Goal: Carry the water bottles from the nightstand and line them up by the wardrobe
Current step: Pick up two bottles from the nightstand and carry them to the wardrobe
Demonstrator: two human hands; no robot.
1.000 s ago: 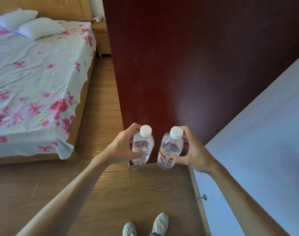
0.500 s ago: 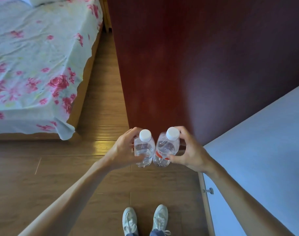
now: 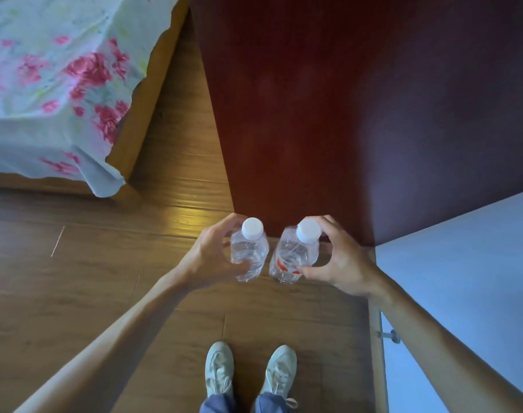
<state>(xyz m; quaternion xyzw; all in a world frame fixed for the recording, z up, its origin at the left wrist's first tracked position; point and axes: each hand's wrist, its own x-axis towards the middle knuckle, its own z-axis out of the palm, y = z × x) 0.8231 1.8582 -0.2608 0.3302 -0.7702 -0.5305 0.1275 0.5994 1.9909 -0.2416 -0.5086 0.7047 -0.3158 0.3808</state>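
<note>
Two clear plastic water bottles with white caps stand side by side, low over the wooden floor at the foot of the dark red wardrobe (image 3: pixel 328 114). My left hand (image 3: pixel 209 257) grips the left bottle (image 3: pixel 249 254) round its body. My right hand (image 3: pixel 340 260) grips the right bottle (image 3: pixel 293 257), which has a red label and leans slightly left. Whether the bottles' bases touch the floor cannot be told. The nightstand is out of view.
A bed (image 3: pixel 54 84) with a floral sheet fills the upper left. A pale blue door (image 3: pixel 462 278) with a small knob runs along the right. My two shoes (image 3: pixel 248 371) stand on the wooden floor (image 3: pixel 90 278) just behind the bottles.
The view has tilted further down and the bed has slid up and left. Both hands have lowered the bottles closer to the floor by the wardrobe's base.
</note>
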